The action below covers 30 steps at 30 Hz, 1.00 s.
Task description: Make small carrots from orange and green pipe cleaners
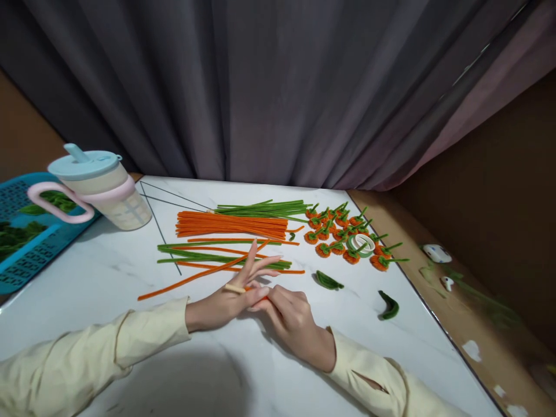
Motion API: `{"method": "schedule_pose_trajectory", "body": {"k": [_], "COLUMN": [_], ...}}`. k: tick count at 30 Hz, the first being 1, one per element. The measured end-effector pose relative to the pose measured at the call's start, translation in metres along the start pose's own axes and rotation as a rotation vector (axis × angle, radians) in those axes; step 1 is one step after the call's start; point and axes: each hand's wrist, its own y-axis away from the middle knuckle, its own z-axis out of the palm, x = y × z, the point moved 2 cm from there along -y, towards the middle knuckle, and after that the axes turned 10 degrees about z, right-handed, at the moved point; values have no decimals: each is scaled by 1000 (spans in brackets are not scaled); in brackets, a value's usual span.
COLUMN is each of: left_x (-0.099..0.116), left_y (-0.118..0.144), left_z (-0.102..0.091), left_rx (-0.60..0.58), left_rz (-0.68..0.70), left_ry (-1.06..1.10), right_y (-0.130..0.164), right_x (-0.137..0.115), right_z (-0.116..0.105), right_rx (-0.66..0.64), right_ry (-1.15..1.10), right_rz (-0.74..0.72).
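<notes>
My left hand [237, 301] pinches a thin pale wooden stick [234, 288] between thumb and index finger, its other fingers spread. Orange pipe cleaner [262, 293] is wrapped about the stick's far end. My right hand [292, 313] is closed at that orange part, with its fingertips against the left thumb. Just beyond the hands lie loose orange and green pipe cleaners [226, 256], and one long orange pipe cleaner [174, 285] runs slantwise across them. How much orange sits inside the fingers is hidden.
Farther back are an orange pipe cleaner bundle [230, 224] and a green one [264, 208]. Several small orange pumpkin shapes [324, 249] with green stems surround a tape roll [361, 245]. Dark green curved pieces [388, 305] lie right. A lidded cup [124, 200] and blue basket [43, 255] stand left.
</notes>
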Motion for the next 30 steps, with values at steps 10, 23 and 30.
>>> {"method": "schedule_pose_trajectory", "body": {"k": [10, 23, 30], "left_x": [5, 4, 6], "left_y": [0, 3, 4], "left_z": [-3, 4, 6], "left_rx": [-129, -114, -130], "left_rz": [43, -48, -142], "left_ry": [-55, -111, -31], "right_y": [1, 5, 4], "right_x": [-3, -2, -4], "right_z": [-1, 2, 0], "right_rx": [-18, 11, 41], "right_ry": [-161, -46, 7], "right_rz": [70, -21, -113]}}
